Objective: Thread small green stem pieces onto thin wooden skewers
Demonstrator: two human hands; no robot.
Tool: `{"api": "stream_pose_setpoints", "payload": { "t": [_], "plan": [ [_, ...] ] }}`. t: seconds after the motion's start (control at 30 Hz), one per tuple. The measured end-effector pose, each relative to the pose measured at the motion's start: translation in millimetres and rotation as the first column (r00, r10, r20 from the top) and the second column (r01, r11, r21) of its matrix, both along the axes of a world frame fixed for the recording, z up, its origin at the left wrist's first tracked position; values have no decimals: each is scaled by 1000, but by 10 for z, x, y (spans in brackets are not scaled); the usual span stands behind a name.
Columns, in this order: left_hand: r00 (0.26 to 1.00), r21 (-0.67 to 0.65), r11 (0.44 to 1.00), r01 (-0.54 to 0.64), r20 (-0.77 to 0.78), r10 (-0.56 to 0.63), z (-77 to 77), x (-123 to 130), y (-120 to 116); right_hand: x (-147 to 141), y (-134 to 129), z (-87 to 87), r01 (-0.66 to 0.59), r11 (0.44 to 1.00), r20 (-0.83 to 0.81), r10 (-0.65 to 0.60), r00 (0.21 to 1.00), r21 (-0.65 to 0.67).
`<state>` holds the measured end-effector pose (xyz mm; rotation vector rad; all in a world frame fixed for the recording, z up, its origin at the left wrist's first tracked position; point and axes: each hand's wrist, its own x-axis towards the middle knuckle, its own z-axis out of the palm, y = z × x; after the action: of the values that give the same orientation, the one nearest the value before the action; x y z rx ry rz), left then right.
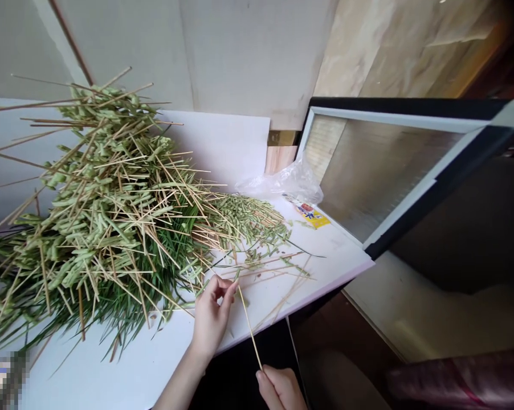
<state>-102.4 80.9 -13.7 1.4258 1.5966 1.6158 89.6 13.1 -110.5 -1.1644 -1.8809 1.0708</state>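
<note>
My right hand (281,388), at the lower edge, is closed round the lower end of a thin bamboo skewer (249,324). The skewer slants up and left to my left hand (213,313), whose thumb and forefinger pinch a small green vegetable piece (237,275) at its tip. Whether the tip has gone through the piece I cannot tell. Left of my hands rises a big heap of loaded skewers (107,188) with pale green pieces on them. Beyond my left hand lie loose cut green pieces (251,219) and several bare skewers (278,273).
Long dark green leaves (167,245) lie under the heap on the white table (111,381). A clear plastic bag (293,181) and a yellow packet (314,217) are at the back. A dark-framed glass panel (376,171) stands beyond the table's right edge.
</note>
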Motion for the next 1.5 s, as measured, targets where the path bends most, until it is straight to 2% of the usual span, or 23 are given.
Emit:
{"api": "stream_pose_setpoints", "payload": {
  "t": [0.1,0.2,0.27,0.37,0.43,0.6,0.77,0.87,0.93,1.03,1.13,1.2,1.3,1.4,1.5],
  "plan": [
    [1000,0,1000,-3,-22,3,29,-30,-61,-16,54,116,-124,990,50,127,991,-62],
    [999,9,999,-33,-27,33,88,-40,-124,-28,55,258,-158,984,61,164,985,-83],
    [999,9,1000,-24,-31,24,119,-5,-165,-44,61,373,-140,984,58,146,988,-107],
    [996,-10,998,58,-60,-58,120,107,-230,-92,107,546,-93,986,-18,91,996,-136],
    [996,-20,997,80,-42,-81,103,170,-272,-139,153,631,-102,987,-55,96,994,-124],
    [1000,-8,1000,10,19,-10,98,162,-350,-235,258,726,-136,987,-123,125,985,-85],
    [989,-39,989,144,-30,-145,50,293,-412,-215,427,862,-98,987,-275,59,960,-130],
    [989,-40,988,149,-8,-149,13,390,-400,-176,510,967,-113,981,-331,56,942,-155],
    [991,-34,991,127,-28,-128,-8,400,-374,-150,515,994,-121,977,-314,60,947,-178],
    [990,-42,992,116,-78,-119,-40,367,-327,-112,469,946,-118,968,-276,54,960,-222],
    [961,-67,966,250,-104,-256,-10,323,-252,-39,436,825,-36,967,-312,-46,949,-252],
    [927,-82,939,333,-150,-342,105,280,-148,54,442,732,51,961,-333,-143,932,-270],
    [908,-64,951,304,-282,-309,454,169,153,249,463,579,165,940,-318,-261,912,-298],
    [891,64,966,252,-405,-206,904,34,671,447,453,390,258,898,-307,-374,875,-357],
    [840,136,965,222,-529,-118,1250,-46,1359,602,411,186,329,871,-281,-440,853,-365]
  ]
}}
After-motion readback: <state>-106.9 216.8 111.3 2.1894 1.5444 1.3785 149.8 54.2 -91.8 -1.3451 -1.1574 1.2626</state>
